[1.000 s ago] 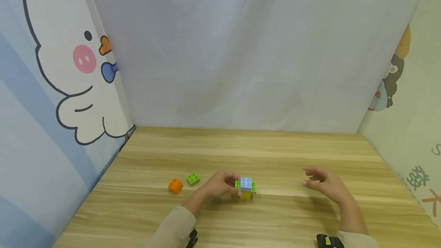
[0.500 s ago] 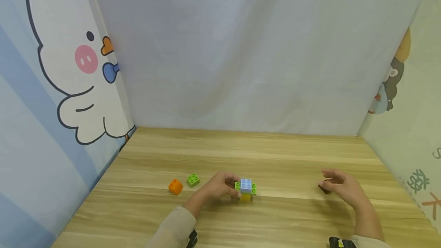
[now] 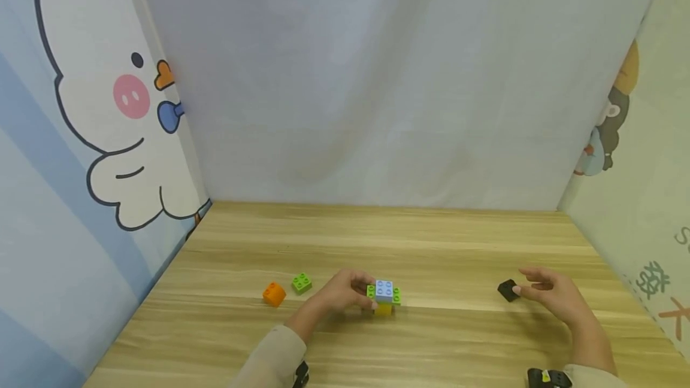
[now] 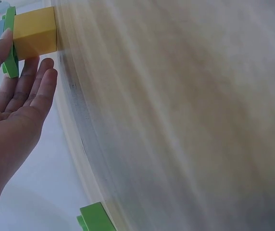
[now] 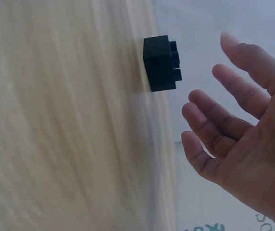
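My left hand (image 3: pixel 362 292) rests against the left side of a small brick stack (image 3: pixel 384 296): a light blue brick on a green plate on a yellow brick. In the left wrist view its fingers (image 4: pixel 37 79) lie straight beside the yellow brick (image 4: pixel 34 32), and the thumb lies by the green plate (image 4: pixel 10 54). My right hand (image 3: pixel 527 288) hovers open just right of a black brick (image 3: pixel 507 290) on the table. In the right wrist view the spread fingers (image 5: pixel 209 120) stand a little apart from the black brick (image 5: pixel 160 62).
An orange brick (image 3: pixel 274 293) and a green brick (image 3: pixel 302 282) lie left of my left hand on the wooden table (image 3: pixel 377 238). Cloth walls close in the back and both sides. The green brick (image 4: pixel 96 219) also shows in the left wrist view.
My right hand has moved right and nearer, and the black brick now shows beside its fingertips. The left hand and the stack have stayed in place.
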The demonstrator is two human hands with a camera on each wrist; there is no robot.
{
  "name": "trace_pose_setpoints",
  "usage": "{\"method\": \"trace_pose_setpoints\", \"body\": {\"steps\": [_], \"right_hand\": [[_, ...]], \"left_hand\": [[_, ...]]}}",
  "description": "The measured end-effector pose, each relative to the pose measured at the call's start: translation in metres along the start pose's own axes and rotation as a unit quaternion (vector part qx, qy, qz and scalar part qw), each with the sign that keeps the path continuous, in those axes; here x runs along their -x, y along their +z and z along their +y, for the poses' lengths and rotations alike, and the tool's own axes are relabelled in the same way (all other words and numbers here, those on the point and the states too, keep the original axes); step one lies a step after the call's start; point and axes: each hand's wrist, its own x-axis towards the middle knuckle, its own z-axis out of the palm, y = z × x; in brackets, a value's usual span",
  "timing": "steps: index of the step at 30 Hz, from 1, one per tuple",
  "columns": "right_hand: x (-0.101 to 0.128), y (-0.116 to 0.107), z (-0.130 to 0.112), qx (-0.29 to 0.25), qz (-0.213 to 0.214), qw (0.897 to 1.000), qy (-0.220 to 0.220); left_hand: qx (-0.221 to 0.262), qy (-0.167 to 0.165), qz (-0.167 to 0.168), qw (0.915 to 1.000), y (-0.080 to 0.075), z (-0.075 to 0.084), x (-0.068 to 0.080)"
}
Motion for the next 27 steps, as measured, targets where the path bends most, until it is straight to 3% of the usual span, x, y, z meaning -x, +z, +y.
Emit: {"method": "trace_pose_setpoints", "body": {"steps": [27], "right_hand": [[-0.016,0.013,0.008,0.006,-0.03,0.999,0.03]], "left_hand": [[-0.001,-0.006,0.005,1.0,0.002,0.001,0.002]]}}
